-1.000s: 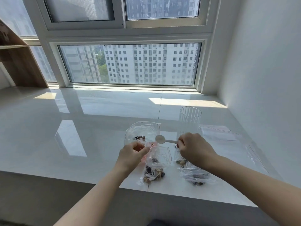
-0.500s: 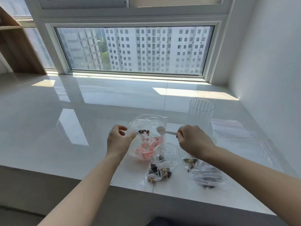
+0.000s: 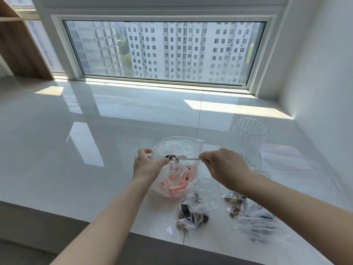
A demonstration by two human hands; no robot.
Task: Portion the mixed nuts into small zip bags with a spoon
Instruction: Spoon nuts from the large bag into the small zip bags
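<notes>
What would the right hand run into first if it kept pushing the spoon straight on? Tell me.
The right hand points the spoon leftward, into the large bag's mouth. Its bowl would likely meet the nuts at the opening first, then the left hand gripping that rim; depth is unclear.

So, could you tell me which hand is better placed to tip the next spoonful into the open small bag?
The right hand: it already pinches the spoon, and the open small bag lies just below it. The left hand grips the large bag.
</notes>
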